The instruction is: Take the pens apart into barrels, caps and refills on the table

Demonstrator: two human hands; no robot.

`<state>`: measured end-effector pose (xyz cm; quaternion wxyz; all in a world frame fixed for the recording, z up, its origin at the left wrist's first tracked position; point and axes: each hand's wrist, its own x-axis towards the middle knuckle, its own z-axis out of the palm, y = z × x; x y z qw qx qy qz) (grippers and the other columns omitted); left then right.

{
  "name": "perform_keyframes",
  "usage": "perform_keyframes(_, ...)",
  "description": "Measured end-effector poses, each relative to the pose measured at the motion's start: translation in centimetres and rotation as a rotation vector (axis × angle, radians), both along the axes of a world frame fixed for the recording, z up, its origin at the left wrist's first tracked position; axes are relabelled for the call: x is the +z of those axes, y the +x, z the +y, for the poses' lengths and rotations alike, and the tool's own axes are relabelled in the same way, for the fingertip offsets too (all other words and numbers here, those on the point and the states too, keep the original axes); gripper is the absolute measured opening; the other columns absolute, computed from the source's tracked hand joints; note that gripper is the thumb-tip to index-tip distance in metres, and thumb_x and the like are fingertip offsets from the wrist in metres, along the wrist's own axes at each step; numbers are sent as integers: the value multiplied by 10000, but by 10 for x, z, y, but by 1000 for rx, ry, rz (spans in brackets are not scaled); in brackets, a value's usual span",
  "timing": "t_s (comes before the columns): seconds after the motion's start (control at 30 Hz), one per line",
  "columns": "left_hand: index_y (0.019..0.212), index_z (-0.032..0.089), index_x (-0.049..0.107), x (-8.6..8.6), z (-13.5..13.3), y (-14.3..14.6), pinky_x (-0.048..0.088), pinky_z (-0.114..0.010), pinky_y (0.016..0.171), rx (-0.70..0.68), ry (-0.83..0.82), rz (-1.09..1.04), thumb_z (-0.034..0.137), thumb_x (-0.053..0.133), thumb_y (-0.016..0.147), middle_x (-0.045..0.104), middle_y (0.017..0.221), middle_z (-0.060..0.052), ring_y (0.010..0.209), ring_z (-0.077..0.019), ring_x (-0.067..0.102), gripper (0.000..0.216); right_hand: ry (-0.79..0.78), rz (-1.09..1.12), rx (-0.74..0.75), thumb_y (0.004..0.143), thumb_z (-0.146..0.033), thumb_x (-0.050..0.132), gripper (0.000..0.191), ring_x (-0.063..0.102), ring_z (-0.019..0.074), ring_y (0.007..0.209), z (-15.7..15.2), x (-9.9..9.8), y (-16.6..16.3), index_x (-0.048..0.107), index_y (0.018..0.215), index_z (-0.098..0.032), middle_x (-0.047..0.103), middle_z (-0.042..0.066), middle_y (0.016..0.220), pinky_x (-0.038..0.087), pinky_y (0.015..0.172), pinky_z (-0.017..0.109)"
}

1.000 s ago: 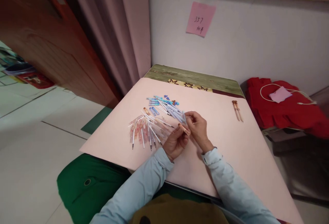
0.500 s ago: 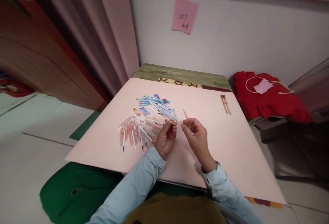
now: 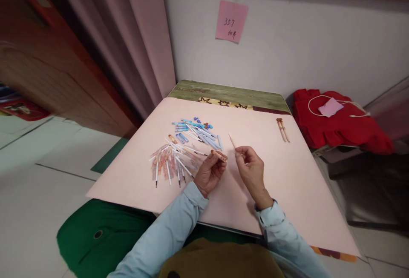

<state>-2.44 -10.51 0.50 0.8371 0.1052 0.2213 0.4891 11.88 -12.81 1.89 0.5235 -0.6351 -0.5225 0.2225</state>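
Note:
My left hand (image 3: 208, 176) pinches a short brown patterned pen barrel (image 3: 219, 155) between thumb and fingers. Closed on a slim cream pen piece (image 3: 232, 141) is my right hand (image 3: 252, 170), with the pointed end aimed up and away from me. The two pieces are apart. To the left lie many white pen refills (image 3: 168, 172) with dark tips, among pinkish translucent pieces. Beyond them are light-blue pen barrels (image 3: 204, 136), blue patterned barrels (image 3: 181, 128) and small blue and brown toppers (image 3: 206, 125). Two brown-topped pens (image 3: 283, 130) lie side by side at the right.
A pale pink sheet covers the table (image 3: 306, 193). Behind it stands a wall with a pink note (image 3: 231, 21). A red cloth (image 3: 338, 127) with a white cord sits right of the table, and a green stool (image 3: 105, 235) is at the lower left.
Both hands have shifted slightly to the right in view, still holding their pieces. The brown barrel is turned a little and shows more of its length. The view itself has shifted slightly.

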Motion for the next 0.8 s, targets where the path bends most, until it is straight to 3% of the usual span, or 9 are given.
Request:
perform_keyframes(0.17,868,113,647,-1,-4,-2,537,-120,515,-113,94,-6,204,756,796,710,789,-50,568,-71,648,160,-120,-301,107,846,-323,568,164,583,155,617,5,-21,-4,693,882,-223,685,10,748,406,580,253)
perform_keyframes(0.33,870,110,668,-2,-5,-1,535,-122,546,-116,107,-7,199,753,796,720,802,-56,584,-66,643,143,-153,-482,196,873,-303,552,167,633,168,743,7,-31,-11,701,904,-235,718,23,867,387,619,246)
perform_keyframes(0.57,827,93,668,-3,-6,-3,493,-126,483,-207,228,-54,301,806,749,690,736,-49,536,-72,626,261,-83,-442,200,878,-316,582,153,614,151,703,14,-17,-9,704,914,-231,701,11,861,411,636,248)
perform_keyframes(0.67,824,107,661,-8,-9,-5,469,-141,420,-323,280,-83,323,819,727,691,735,-57,542,-105,641,285,-45,-484,240,893,-301,573,155,601,145,688,37,-8,-13,715,887,-241,691,6,838,412,639,248)
perform_keyframes(0.8,808,118,652,-16,-11,-10,458,-158,382,-445,339,-139,353,833,695,698,734,-70,535,-129,647,318,-44,-600,401,899,-265,572,161,623,157,772,77,2,-38,733,897,-253,708,12,883,426,708,250)
